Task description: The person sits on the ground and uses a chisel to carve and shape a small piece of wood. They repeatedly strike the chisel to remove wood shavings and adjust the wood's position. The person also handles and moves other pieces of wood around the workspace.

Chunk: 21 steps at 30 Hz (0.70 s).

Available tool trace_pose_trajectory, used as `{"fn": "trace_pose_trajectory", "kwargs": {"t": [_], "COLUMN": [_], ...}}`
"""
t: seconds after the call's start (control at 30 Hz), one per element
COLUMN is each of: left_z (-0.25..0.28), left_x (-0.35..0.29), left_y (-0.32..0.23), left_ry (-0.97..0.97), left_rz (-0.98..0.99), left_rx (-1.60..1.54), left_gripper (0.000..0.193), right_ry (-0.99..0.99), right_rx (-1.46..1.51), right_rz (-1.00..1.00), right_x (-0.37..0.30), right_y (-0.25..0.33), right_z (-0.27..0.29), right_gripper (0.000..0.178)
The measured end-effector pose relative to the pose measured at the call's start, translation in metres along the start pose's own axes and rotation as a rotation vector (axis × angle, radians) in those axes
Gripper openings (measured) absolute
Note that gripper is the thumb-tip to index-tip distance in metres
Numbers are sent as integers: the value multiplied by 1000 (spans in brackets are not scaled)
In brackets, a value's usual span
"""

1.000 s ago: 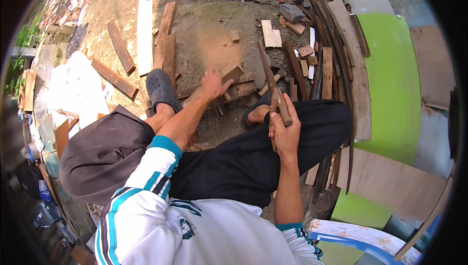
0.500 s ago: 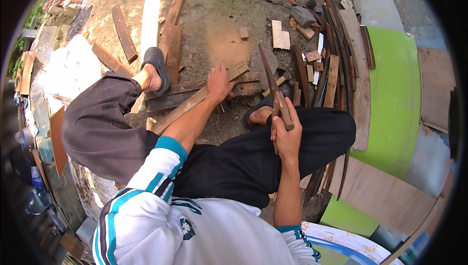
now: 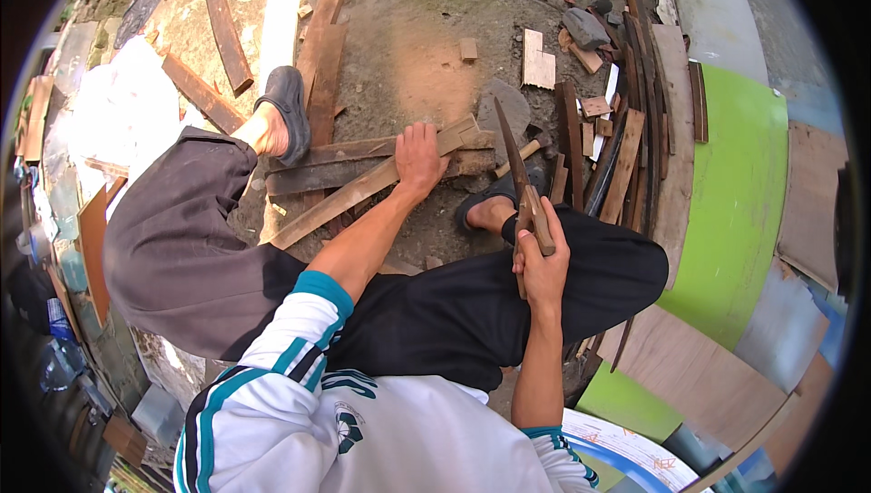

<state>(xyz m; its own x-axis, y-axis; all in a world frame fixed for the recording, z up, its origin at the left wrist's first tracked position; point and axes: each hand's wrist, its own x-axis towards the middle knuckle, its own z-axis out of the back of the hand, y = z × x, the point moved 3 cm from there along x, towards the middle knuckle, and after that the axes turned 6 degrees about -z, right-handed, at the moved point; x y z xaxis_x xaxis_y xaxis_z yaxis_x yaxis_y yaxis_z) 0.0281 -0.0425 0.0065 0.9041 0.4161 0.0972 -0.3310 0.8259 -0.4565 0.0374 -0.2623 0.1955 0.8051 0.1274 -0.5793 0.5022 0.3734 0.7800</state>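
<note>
My left hand (image 3: 421, 162) grips a long wooden plank (image 3: 352, 192) near its far end, fingers curled over the top. The plank slants across two darker wooden beams (image 3: 299, 183) on the ground between my feet. In my right hand (image 3: 544, 268) is a handsaw (image 3: 511, 146), held by its wooden handle above my right thigh. Its tapered, brown blade points up and away, to the right of the plank's end. In the picture the blade stands apart from the plank. A tool with a pale wooden handle (image 3: 518, 156) lies beside my right foot, its head partly hidden.
Loose dark boards (image 3: 229, 37) lie at the far left, near a white sheet (image 3: 127, 121). Long wooden strips (image 3: 646, 112) and offcuts (image 3: 538, 62) are piled at the right. Beyond them is a bright green panel (image 3: 733, 194). A grey stone (image 3: 585, 29) sits by the strips.
The view has shifted a little. The saw and my right hand have drawn slightly back toward me. My left hand stays on the plank.
</note>
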Motion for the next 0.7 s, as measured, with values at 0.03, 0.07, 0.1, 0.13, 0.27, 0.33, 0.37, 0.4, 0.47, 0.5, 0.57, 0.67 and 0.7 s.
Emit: {"fn": "trace_pose_trajectory", "kwargs": {"t": [0.03, 0.07, 0.1, 0.13, 0.27, 0.33, 0.37, 0.4, 0.47, 0.5, 0.57, 0.67, 0.7], "left_z": [0, 0, 0, 0, -2, 0, 1, -2, -12, -19, -25, -20, -19], "left_x": [0, 1, 3, 6, 37, 44, 42, 35, 17, 11, -3, -20, -22], "left_y": [1, 4, 10, 17, 43, 39, 37, 35, 31, 28, 22, 10, 7], "left_ry": [0, -2, -3, -3, 468, 666, 519, 369, 199, 175, 90, -23, -12], "left_rz": [-4, -12, -22, -32, 6, -59, -99, -138, -135, -92, -74, -106, -93], "left_rx": [5, -43, -92, -140, -341, -316, -241, -165, -105, -116, -81, 19, 29], "left_gripper": [56, 56, 57, 59, 64, 64, 62, 60, 59, 61, 65, 76, 80], "right_ry": [3, 8, 12, 13, 1, -16, -18, -21, 9, 29, 66, 100, 120], "right_rx": [4, 9, 14, 12, 56, 81, 82, 82, 16, -17, -118, -220, -226], "right_rz": [-12, -21, -31, -28, -33, -41, -43, -43, -4, 17, 54, 150, 157], "right_x": [-1, -1, -1, -1, 1, 1, -1, 0, -2, -2, -8, -9, -9], "right_y": [-1, -1, -1, -2, -4, -4, -4, -3, -1, 0, 6, 6, 12], "right_z": [-2, -3, -3, -1, 3, 5, 5, 5, 6, 7, 12, 17, 17], "right_gripper": [59, 59, 59, 59, 59, 59, 58, 58, 57, 56, 56, 55, 55]}}
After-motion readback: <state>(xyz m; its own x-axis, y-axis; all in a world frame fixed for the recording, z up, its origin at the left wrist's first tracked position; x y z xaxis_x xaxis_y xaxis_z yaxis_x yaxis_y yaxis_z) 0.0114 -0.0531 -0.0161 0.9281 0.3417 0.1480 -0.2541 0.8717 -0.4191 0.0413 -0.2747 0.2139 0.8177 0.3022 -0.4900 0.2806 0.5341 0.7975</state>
